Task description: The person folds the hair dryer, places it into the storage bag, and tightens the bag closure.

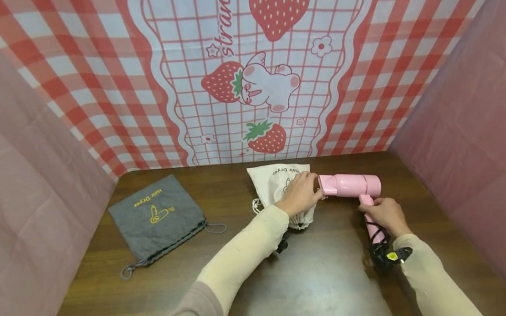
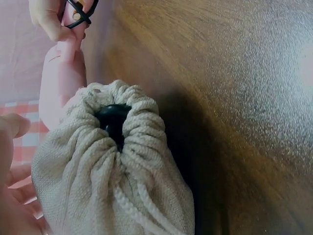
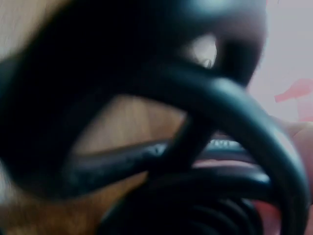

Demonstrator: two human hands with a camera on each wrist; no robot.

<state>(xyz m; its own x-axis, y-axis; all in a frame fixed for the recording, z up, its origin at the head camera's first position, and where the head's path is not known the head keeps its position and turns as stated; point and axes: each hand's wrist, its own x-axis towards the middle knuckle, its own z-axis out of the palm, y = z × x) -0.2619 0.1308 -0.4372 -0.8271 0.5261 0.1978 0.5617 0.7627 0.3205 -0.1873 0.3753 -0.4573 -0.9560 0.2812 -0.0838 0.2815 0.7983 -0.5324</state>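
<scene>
A pink hair dryer [image 1: 351,185] lies at the back right of the table, its nozzle pointing left. My right hand [image 1: 386,213] grips the folded-down handle [image 1: 369,209], which has a black power cord [image 3: 215,107] wound about it. My left hand [image 1: 301,193] is over a cream drawstring bag [image 2: 112,171], with its fingertips at the nozzle end. In the left wrist view its thumb and fingers are spread apart beside the bag; whether they touch the nozzle is hidden. Something black shows in the gathered mouth of the bag.
A flat grey drawstring bag [image 1: 157,218] with yellow "Hair Dryer" print lies at the left on the brown wooden table [image 1: 319,278]. Behind stands a strawberry-print cloth [image 1: 248,72], with pink cloth walls [image 1: 464,99] at both sides.
</scene>
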